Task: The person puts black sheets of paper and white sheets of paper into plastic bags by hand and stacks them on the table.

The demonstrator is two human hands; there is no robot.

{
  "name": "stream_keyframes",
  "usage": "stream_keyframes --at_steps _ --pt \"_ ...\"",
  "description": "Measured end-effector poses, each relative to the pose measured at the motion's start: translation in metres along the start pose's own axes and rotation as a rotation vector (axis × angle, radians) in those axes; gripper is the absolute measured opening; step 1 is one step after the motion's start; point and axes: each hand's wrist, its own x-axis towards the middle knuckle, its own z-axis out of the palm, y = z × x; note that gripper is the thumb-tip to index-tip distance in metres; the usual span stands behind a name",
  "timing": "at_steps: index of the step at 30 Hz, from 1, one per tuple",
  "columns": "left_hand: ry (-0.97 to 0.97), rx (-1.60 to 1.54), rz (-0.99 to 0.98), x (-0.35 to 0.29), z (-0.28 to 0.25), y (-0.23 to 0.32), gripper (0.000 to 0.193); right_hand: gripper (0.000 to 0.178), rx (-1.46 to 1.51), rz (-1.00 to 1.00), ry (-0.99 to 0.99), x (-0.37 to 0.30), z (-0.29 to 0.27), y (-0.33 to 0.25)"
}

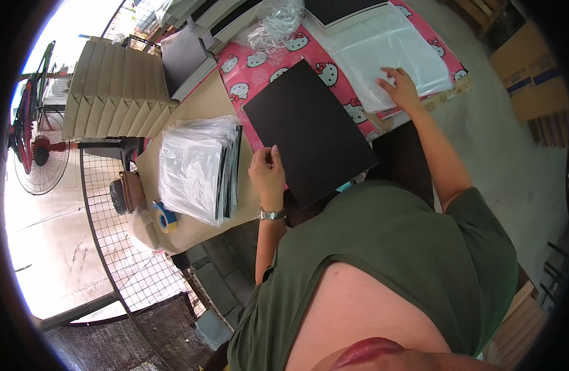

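While the right hand [400, 89] lies open-fingered on the clear plastic sleeves [386, 52], separating one by its edge should prevent dragging; beside the black rectangular board [309, 133] on the worktop [207, 99], the left hand [268, 173] curls, its grip unclear.

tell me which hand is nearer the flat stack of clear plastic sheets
Right. The right hand is over the near part of the clear plastic sheets; the left hand is farther off, by the left edge of the black board.
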Motion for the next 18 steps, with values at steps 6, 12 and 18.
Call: stream_keyframes --at_steps 6,12,18 --pt "-0.118 -0.060 0.065 -0.008 0.009 0.023 0.012 0.020 -0.124 -0.234 0.031 -0.018 0.025 0.008" --pt "-0.171 -0.131 0.451 -0.006 0.024 0.060 0.027 0.022 0.197 -0.378 -0.567 -0.029 0.004 -0.075" --pt "-0.723 -0.893 -0.061 0.000 0.028 0.048 0.015 0.033 0.466 -0.355 -0.905 -0.012 -0.040 -0.177"
